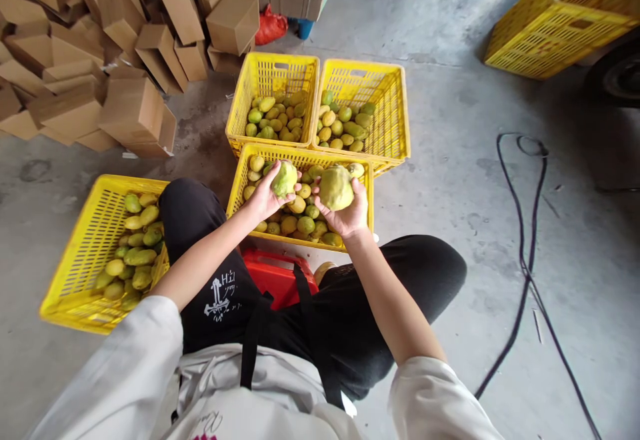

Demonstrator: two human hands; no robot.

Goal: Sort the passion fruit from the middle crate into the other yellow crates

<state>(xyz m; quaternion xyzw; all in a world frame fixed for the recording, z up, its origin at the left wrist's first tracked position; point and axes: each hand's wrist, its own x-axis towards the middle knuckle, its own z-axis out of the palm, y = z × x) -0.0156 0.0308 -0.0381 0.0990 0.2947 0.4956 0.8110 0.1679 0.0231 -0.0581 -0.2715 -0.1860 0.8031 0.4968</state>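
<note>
My left hand (pixel 267 195) holds a green fruit (pixel 285 180) over the left part of the near yellow crate (pixel 370 203). In my right hand (pixel 350 210) is a larger, lumpy yellow-green fruit (pixel 335 187), held above the same crate's right part. The two fruits are apart, side by side. Beneath them the crate holds many yellow and green fruits (pixel 306 225), partly hidden by my hands.
Two more crates of fruit (pixel 273 60) (pixel 405 107) stand just beyond. Another fruit crate (pixel 70 280) is by my left knee. Cardboard boxes (pixel 133 110) are piled at the back left. A black cable (pixel 523 267) lies on the floor at right, below a yellow crate stack (pixel 550 33).
</note>
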